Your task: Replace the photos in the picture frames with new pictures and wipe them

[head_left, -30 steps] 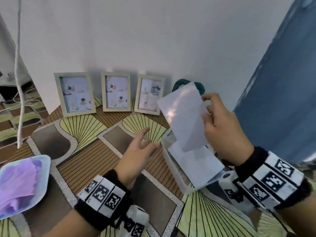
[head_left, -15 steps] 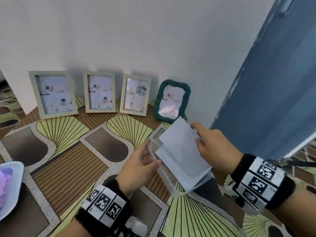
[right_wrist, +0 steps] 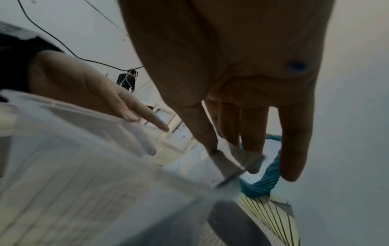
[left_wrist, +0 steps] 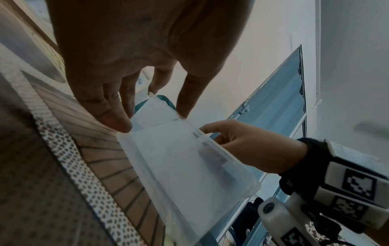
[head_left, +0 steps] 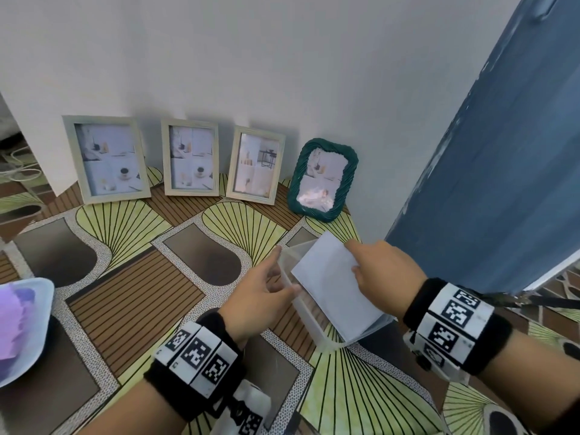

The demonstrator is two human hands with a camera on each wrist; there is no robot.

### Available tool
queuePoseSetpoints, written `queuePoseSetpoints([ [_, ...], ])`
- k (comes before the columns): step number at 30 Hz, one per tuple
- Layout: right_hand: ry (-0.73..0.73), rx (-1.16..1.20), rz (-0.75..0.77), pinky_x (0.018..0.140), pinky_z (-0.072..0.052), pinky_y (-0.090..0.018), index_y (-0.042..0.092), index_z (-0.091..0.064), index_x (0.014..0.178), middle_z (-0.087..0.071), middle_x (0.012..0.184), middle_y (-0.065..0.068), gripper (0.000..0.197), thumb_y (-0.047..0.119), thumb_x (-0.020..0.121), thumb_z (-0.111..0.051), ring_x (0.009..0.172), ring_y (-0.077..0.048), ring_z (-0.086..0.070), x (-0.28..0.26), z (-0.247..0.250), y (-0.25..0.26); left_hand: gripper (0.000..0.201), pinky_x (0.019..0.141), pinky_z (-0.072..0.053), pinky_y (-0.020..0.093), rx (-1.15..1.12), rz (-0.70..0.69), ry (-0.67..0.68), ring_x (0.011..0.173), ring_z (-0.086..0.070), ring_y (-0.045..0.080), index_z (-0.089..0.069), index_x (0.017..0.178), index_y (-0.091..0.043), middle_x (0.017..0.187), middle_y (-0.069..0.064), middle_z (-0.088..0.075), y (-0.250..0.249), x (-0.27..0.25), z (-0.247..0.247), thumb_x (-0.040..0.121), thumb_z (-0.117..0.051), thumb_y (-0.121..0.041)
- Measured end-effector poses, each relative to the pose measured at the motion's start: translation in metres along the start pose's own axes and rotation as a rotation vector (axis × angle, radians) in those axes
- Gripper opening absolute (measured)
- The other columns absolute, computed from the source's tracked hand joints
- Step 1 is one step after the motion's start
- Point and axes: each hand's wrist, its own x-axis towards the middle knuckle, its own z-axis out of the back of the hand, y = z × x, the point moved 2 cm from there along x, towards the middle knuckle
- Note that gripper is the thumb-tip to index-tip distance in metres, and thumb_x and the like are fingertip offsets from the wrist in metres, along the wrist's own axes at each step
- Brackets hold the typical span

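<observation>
Head view: the right hand [head_left: 387,271] pinches white photo sheets [head_left: 332,284] in a clear box [head_left: 309,318] at 5 o'clock of the green frame [head_left: 323,180]. Left wrist view: the left hand's [left_wrist: 134,55] straight fingers [left_wrist: 118,119] touch the box rim. Right wrist view: blurred sheets meet the fingertips.

Translucent, smooth plastic box [head_left: 309,321] holding matt white paper sheets [head_left: 332,284]. At twelve o'clock, three pale wood-look picture frames [head_left: 190,157]; a ribbed green frame [head_left: 323,180] with glossy glazing.
</observation>
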Motion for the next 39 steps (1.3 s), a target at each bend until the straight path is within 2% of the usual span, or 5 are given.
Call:
queuePoseSetpoints([
  [8, 0.097, 0.157, 0.021, 0.095, -0.048, -0.037, 0.011, -0.006, 0.155, -0.037, 0.153, -0.005, 0.069, 0.018, 0.100, -0.047, 0.120, -0.026, -0.056, -0.003, -0.031, 0.009, 0.081, 0.077, -0.055, 0.016, -0.011, -0.005, -0.013, 0.095, -0.068, -0.001, -0.018, 0.154, -0.021, 0.113, -0.016, -0.062, 0.000, 0.000, -0.002, 0.090, -0.064, -0.005],
  [15, 0.088, 0.207, 0.003, 0.096, -0.048, -0.039, 0.015, -0.008, 0.154, -0.024, 0.160, 0.001, 0.070, 0.030, 0.099, -0.048, 0.126, -0.025, -0.051, -0.005, -0.030, 0.009, 0.078, 0.072, -0.054, 0.014, 0.007, -0.002, -0.017, 0.097, -0.064, -0.001, -0.024, 0.153, -0.025, 0.118, -0.011, -0.059, -0.004, -0.003, 0.002, 0.090, -0.067, -0.012],
  [21, -0.081, 0.281, 0.027, 0.102, -0.044, -0.039, 0.028, -0.023, 0.151, -0.034, 0.156, 0.001, 0.059, 0.042, 0.098, -0.045, 0.135, -0.020, -0.043, -0.006, -0.001, 0.019, 0.060, 0.100, -0.049, 0.039, 0.126, -0.047, -0.112, 0.115, -0.054, 0.006, -0.036, 0.145, -0.043, 0.134, -0.006, -0.049, -0.024, -0.010, 0.027, 0.091, -0.062, -0.040],
  [28, -0.379, 0.420, 0.049, 0.084, -0.052, -0.034, 0.035, -0.053, 0.133, -0.068, 0.121, 0.007, 0.037, 0.040, 0.096, -0.050, 0.104, -0.018, -0.063, -0.004, 0.027, 0.050, 0.041, 0.070, -0.046, 0.010, 0.332, -0.169, -0.256, 0.102, -0.053, -0.007, -0.047, 0.134, -0.044, 0.122, -0.013, -0.052, -0.045, -0.034, 0.085, 0.093, -0.056, -0.046],
  [39, -0.529, 0.878, 0.107, 0.067, -0.054, -0.023, 0.031, -0.069, 0.089, -0.066, 0.074, 0.019, 0.007, 0.026, 0.088, -0.063, 0.076, 0.004, -0.062, -0.011, 0.031, 0.102, 0.009, 0.062, -0.050, 0.030, 0.714, -0.230, -0.401, 0.061, -0.057, 0.009, -0.065, 0.091, -0.038, 0.069, -0.011, -0.062, -0.027, -0.103, 0.147, 0.089, -0.059, -0.045],
])
